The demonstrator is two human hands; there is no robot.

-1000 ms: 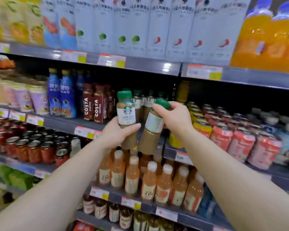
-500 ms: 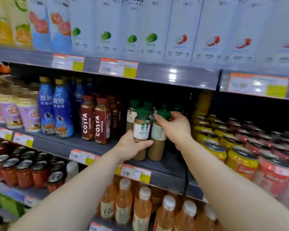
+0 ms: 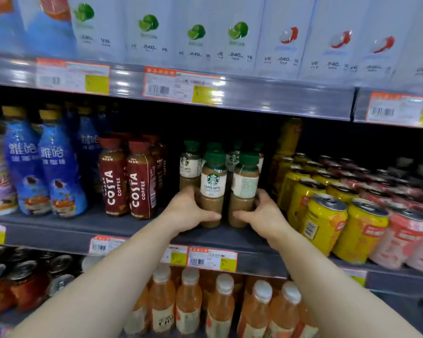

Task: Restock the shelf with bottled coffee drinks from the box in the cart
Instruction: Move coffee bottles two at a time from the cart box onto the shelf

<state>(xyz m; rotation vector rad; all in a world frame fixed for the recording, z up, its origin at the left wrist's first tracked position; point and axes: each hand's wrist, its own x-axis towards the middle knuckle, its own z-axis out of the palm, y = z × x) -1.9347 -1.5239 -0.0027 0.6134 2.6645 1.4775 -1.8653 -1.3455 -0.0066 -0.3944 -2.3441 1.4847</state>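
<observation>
Two green-capped coffee bottles upright side by side at the front of the middle shelf (image 3: 59, 230), bases down on the shelf board. Left hand (image 3: 188, 212) wrapped round the lower half of the left bottle (image 3: 213, 189), fingers curled behind it and thumb across the front near the base. Right hand (image 3: 264, 215) wrapped the same way round the right bottle (image 3: 244, 189), fingers clamped on its far side, thumb pointing in toward the gap between the two. Front label with the round green logo facing out on the left bottle; back label facing out on the right one. More green-capped coffee bottles (image 3: 189, 162) lined up just behind the pair. Dark red coffee bottles (image 3: 141, 186) beside them on the left, then blue bottles (image 3: 59, 172) farther left. Yellow cans (image 3: 325, 223) close on the right, pink cans (image 3: 401, 240) beyond those. White cartons (image 3: 193, 37) with lime and lychee pictures on the shelf above, price tags (image 3: 181, 85) along its edge. Orange drink bottles with white caps (image 3: 220, 306) on the shelf below, and red cans (image 3: 22, 284) at lower left.
</observation>
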